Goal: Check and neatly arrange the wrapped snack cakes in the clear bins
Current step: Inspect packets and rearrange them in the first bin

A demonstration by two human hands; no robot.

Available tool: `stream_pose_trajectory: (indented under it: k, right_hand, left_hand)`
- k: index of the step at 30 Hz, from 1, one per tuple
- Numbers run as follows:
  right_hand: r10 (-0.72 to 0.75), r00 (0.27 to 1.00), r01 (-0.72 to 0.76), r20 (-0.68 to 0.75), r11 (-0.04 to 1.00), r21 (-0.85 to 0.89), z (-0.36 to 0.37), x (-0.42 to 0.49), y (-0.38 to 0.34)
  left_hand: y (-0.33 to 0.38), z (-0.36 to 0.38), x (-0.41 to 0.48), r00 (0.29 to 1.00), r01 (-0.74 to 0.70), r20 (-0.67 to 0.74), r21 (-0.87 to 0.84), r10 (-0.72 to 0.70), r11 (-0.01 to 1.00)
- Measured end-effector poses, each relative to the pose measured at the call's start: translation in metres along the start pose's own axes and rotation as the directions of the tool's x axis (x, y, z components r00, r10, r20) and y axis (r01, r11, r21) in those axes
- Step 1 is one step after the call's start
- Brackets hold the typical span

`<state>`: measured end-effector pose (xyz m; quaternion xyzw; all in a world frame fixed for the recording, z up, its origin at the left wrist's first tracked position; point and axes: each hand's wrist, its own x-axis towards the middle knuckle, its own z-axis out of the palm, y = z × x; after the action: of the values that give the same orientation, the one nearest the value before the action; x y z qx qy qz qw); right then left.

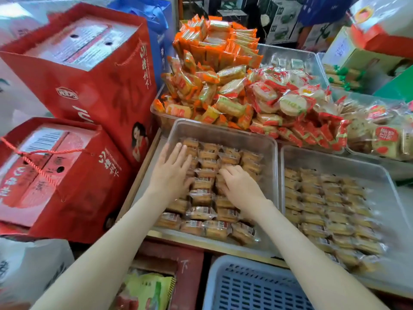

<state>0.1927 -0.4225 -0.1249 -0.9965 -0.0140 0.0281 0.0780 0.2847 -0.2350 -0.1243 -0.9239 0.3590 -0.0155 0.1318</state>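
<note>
Far-left red gift bag (89,90): vertical white "山楂树下", oval logo looks like "冠芳". Near-left red gift bag (73,193): same "山楂树下". Near red carton (185,265): "下". Wrapped snack cakes (207,175): barcode labels, digits unreadable.

**Two clear bins of wrapped cakes, side by side**

The left clear bin (221,128) sits at the counter's front edge. It holds brown snack cakes (207,195) in clear wrappers with barcode labels, lined in rough rows, a few tilted near the front. The right clear bin (335,156) stands just beside it, its paler yellow cakes (324,211) packed in tidier rows.
</note>
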Motion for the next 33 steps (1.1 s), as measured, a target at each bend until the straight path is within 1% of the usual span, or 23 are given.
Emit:
stream_pose_trajectory:
  k: [2,3,5,8,10,12,14,16,19,21,26,30,32,33]
  right_hand:
    - [-0.035,0.997,0.034,-0.075,0.999,-0.016,0.004,0.027,-0.009]
    - [-0.041,0.996,0.039,-0.085,0.999,-0.025,0.005,0.041,-0.015]
    - [-0.056,0.993,0.053,-0.107,0.998,-0.033,0.004,0.067,-0.028]
    - [-0.07,0.994,0.067,-0.085,0.997,-0.035,0.008,0.1,-0.041]
    - [-0.076,0.995,0.072,-0.057,0.994,-0.082,0.014,0.118,-0.043]
    - [-0.11,0.994,0.107,-0.017,0.985,-0.137,0.02,0.131,-0.042]
    - [-0.132,0.991,0.131,-0.002,0.982,-0.138,0.023,0.138,-0.042]
    - [-0.119,0.992,0.115,-0.028,0.986,-0.123,0.025,0.143,-0.043]
    - [-0.055,0.995,0.054,-0.087,0.998,-0.018,0.023,0.149,-0.043]
    - [-0.039,0.994,0.041,-0.105,0.999,0.016,0.022,0.152,-0.04]
    - [-0.009,0.999,0.012,-0.042,0.997,0.076,0.028,0.157,-0.031]
    - [-0.056,0.998,0.055,0.013,0.998,0.032,0.026,0.162,-0.033]
    - [-0.069,0.998,0.069,-0.007,0.998,0.009,0.025,0.163,-0.033]
    - [-0.074,0.996,0.075,-0.043,0.997,0.025,0.026,0.162,-0.033]
  left_hand:
    - [-0.01,0.0,0.005,0.994,0.058,-0.095,-0.014,-0.059,0.998]
    - [-0.016,0.001,0.007,0.991,0.088,-0.099,-0.046,-0.092,0.995]
    - [-0.024,0.007,0.01,0.992,0.103,-0.055,-0.15,-0.113,0.983]
    - [-0.025,0.014,0.014,0.992,0.104,-0.036,-0.297,-0.119,0.949]
    - [-0.024,0.016,0.014,0.99,0.117,-0.041,-0.328,-0.137,0.937]
    - [-0.024,0.02,0.014,0.988,0.114,-0.056,-0.344,-0.142,0.932]
    - [-0.025,0.019,0.015,0.986,0.113,-0.068,-0.388,-0.151,0.915]
    - [-0.026,0.016,0.015,0.986,0.122,-0.051,-0.42,-0.158,0.899]
    - [-0.026,0.014,0.015,0.986,0.135,-0.034,-0.425,-0.165,0.895]
    - [-0.026,0.015,0.015,0.985,0.13,-0.047,-0.442,-0.168,0.888]
    - [-0.025,0.022,0.016,0.981,0.104,-0.102,-0.445,-0.166,0.889]
    - [-0.025,0.026,0.017,0.975,0.114,-0.124,-0.421,-0.182,0.9]
    - [-0.025,0.027,0.017,0.974,0.115,-0.133,-0.396,-0.181,0.911]
    - [-0.024,0.027,0.017,0.974,0.116,-0.138,-0.38,-0.18,0.918]
